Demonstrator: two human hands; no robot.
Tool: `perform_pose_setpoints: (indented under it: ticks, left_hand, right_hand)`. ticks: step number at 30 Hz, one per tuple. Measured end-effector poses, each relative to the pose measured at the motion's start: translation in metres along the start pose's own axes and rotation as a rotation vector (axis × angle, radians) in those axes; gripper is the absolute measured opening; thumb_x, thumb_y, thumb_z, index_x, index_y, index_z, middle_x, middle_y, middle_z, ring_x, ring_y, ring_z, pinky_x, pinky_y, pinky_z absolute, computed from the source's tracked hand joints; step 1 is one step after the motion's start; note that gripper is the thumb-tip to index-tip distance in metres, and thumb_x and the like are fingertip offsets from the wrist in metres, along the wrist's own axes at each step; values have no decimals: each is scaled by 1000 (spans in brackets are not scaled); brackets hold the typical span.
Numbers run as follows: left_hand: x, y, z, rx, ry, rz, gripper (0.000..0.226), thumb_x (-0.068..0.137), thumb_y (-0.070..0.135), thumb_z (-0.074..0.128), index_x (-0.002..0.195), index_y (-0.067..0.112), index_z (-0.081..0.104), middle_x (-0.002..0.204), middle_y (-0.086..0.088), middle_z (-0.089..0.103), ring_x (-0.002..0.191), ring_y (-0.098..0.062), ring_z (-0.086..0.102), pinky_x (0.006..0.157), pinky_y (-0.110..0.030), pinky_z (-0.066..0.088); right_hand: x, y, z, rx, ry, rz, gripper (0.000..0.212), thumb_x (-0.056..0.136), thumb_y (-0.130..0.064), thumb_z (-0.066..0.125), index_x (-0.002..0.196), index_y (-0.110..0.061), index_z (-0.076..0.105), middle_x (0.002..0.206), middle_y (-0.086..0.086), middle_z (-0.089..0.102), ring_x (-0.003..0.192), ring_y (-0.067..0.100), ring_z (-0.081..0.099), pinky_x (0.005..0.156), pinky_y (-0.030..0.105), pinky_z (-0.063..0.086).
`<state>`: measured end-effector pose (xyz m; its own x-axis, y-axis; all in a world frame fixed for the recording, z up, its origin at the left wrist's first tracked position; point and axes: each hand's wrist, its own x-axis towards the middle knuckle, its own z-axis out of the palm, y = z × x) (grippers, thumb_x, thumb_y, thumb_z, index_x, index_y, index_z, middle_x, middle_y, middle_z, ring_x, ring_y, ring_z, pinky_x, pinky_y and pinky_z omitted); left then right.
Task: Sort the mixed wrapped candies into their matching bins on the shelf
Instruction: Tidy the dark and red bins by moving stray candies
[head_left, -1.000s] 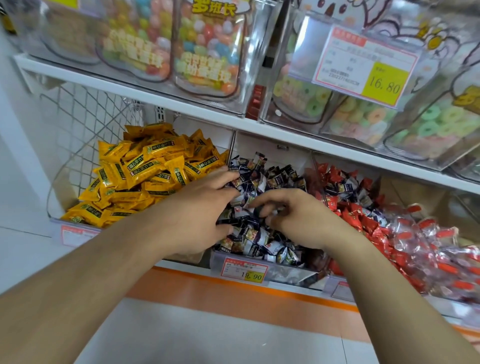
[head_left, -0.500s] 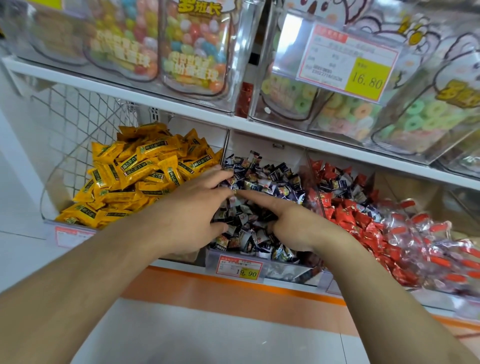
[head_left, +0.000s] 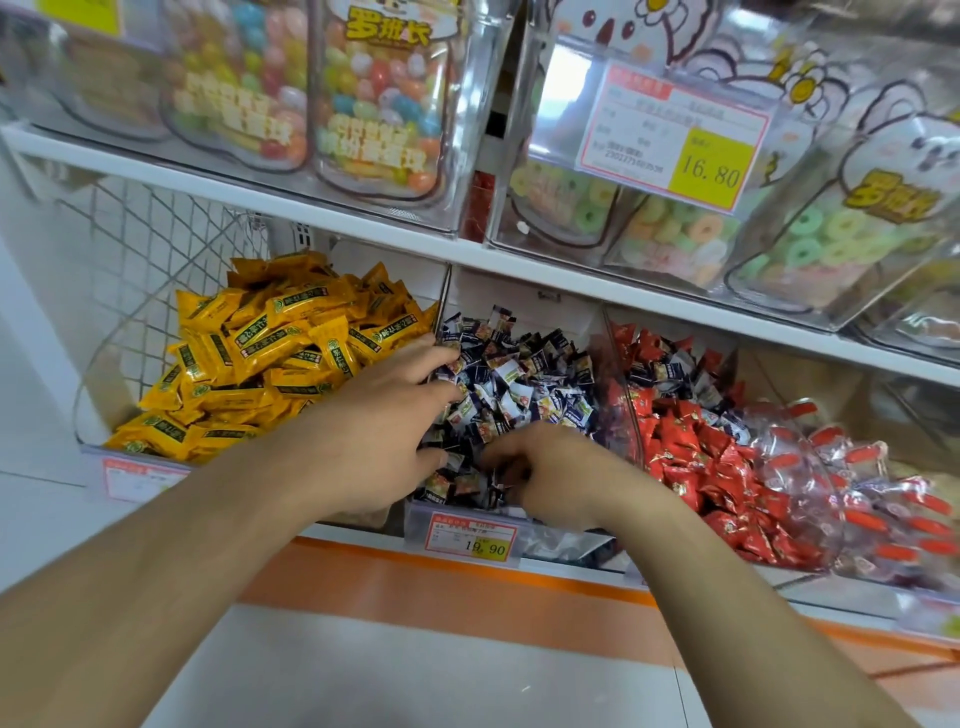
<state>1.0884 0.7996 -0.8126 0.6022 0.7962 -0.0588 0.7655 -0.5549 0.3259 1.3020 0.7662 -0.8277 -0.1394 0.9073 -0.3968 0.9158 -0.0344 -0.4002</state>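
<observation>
Three clear bins stand side by side on the lower shelf. Yellow wrapped candies (head_left: 260, 358) fill the left bin, dark blue candies (head_left: 524, 374) the middle one, and red candies (head_left: 706, 462) the right one. A few dark blue candies (head_left: 670, 371) lie among the red ones at the back. My left hand (head_left: 384, 415) rests on the left side of the dark blue pile, fingers spread. My right hand (head_left: 556, 475) is at the front of that bin, its fingers curled down around dark blue candies.
The upper shelf (head_left: 519, 270) overhangs the bins and carries clear jars of coloured sweets (head_left: 384, 104) and a 16.80 price tag (head_left: 675, 135). A 19.90 tag (head_left: 470, 538) hangs on the middle bin's front. Clear-wrapped red candies (head_left: 862, 499) lie far right. A wire mesh panel (head_left: 140, 270) closes the left end.
My right hand has pulled back from the middle of the dark blue pile to the bin's front, and its fingers have curled in. My left hand stays on the pile.
</observation>
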Motion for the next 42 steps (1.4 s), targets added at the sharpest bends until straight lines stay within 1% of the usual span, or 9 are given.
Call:
perform_pose_setpoints:
  ticks: [4,8,13,21,25,33,37,39,42]
  left_hand:
    - [1,3,1,19,34,-1,63,99,39,64,156,30,37,170,12,-2,156,-10,-13,127,-37,3]
    - [5,12,3,53,169,66,57,97,30,67,150,34,46,166,11,19,156,-16,9,126,-37,13]
    - [20,38,17,-24,155,172,45,95,14,66,136,31,60,130,13,54,118,-14,56,95,-37,54]
    - [62,62,51,-41,-359,111,46,109,42,40,154,51,33,166,17,27,145,-20,41,114,-40,42]
    - [61,56,39,254,-415,-45,49,97,18,44,141,36,57,131,-2,65,103,-24,66,81,-37,61]
    - [44,66,26,306,-543,-73,56,93,2,40,142,25,57,104,-3,64,74,-15,56,54,-29,43]
    - [38,67,20,247,-226,-55,35,102,23,54,135,33,61,104,1,64,77,-16,61,66,-34,57]
    - [46,66,23,186,-84,7,35,100,34,61,135,36,59,124,4,63,101,-19,64,84,-37,58]
    - [66,68,43,24,-144,170,66,92,47,71,152,41,44,155,12,39,141,-17,41,113,-36,42]
  right_hand:
    - [-4,3,-1,57,14,10,91,86,5,59,149,-57,37,118,-16,56,88,7,67,69,30,62]
    - [-17,0,-14,17,130,-101,88,85,10,57,150,-47,44,164,-20,30,145,8,38,113,23,39]
    - [-48,13,-35,-167,350,-147,64,82,6,60,129,-37,67,129,-11,67,119,14,60,99,39,56]
    - [-60,61,-33,-214,477,-149,39,88,-16,70,124,-32,72,153,-13,50,154,15,25,125,49,23]
    - [-63,65,-32,-173,496,-159,33,93,-20,66,123,-30,72,150,-11,54,154,14,25,125,49,23]
    - [-66,66,-36,-136,477,-170,33,97,-25,66,129,-30,70,153,-14,50,154,8,20,127,43,20]
    - [-66,67,-36,-101,482,-175,32,99,-26,64,130,-29,69,154,-14,49,154,6,18,126,32,15]
    - [-67,67,-35,-89,506,-184,33,98,-25,65,130,-28,70,153,-13,50,152,7,22,122,25,13]
    - [-68,66,-35,-91,555,-177,32,95,-24,69,127,-24,71,151,-10,52,148,10,29,122,27,17]
